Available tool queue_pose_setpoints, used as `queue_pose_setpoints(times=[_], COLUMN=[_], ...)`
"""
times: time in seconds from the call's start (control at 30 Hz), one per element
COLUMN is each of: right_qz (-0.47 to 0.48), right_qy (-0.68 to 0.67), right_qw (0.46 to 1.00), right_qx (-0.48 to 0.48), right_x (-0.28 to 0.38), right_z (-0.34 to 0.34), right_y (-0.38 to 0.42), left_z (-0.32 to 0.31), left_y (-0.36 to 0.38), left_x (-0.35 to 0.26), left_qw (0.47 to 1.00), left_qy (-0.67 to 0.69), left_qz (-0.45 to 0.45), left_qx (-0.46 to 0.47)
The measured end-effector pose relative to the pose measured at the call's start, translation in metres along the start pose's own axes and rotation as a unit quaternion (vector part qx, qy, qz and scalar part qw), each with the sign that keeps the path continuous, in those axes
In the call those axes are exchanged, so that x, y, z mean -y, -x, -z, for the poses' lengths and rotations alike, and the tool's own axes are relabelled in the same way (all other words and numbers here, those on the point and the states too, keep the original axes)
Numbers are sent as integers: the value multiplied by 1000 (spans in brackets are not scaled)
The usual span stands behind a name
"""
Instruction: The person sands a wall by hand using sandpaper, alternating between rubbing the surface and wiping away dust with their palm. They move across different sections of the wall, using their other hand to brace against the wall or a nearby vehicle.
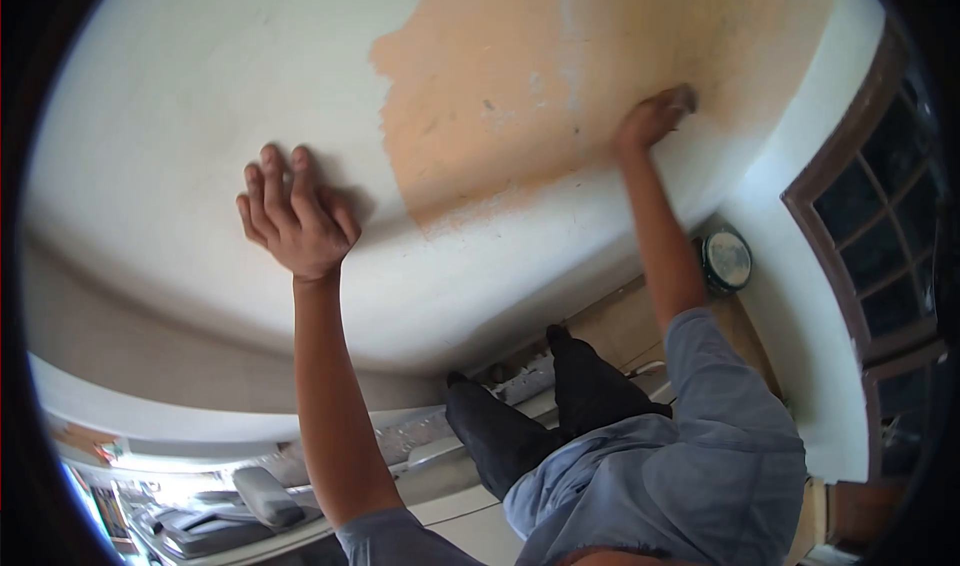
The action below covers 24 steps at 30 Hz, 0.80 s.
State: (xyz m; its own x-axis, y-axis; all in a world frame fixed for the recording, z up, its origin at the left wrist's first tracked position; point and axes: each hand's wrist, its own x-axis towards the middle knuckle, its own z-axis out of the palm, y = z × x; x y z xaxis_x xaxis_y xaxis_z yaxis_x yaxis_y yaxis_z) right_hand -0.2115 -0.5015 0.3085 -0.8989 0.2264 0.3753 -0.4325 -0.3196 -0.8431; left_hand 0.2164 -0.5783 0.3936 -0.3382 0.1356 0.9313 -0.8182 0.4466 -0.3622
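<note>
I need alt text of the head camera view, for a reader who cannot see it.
A person's right hand holds a small blurred object at the orange patch of a white wall. The left hand rests open on the white part. At right are a round container and a brown-framed window.

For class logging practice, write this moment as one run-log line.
left hand: spread on white wall | right hand: at orange patch, grip blurred

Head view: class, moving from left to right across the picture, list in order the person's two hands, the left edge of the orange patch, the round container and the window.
Left hand → ragged left edge of the orange patch → right hand → round container → brown-framed window
</note>
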Motion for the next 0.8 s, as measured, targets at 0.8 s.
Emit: queue_pose_setpoints(times=[0.8], right_qz=[482], right_qy=[8], right_qw=[872], right_qx=[89], right_x=[294], right_z=[-148], right_y=[-47], left_z=[-5], left_y=[15], left_x=[0], left_qw=[998], left_qy=[14], left_qz=[56], left_qx=[-3])
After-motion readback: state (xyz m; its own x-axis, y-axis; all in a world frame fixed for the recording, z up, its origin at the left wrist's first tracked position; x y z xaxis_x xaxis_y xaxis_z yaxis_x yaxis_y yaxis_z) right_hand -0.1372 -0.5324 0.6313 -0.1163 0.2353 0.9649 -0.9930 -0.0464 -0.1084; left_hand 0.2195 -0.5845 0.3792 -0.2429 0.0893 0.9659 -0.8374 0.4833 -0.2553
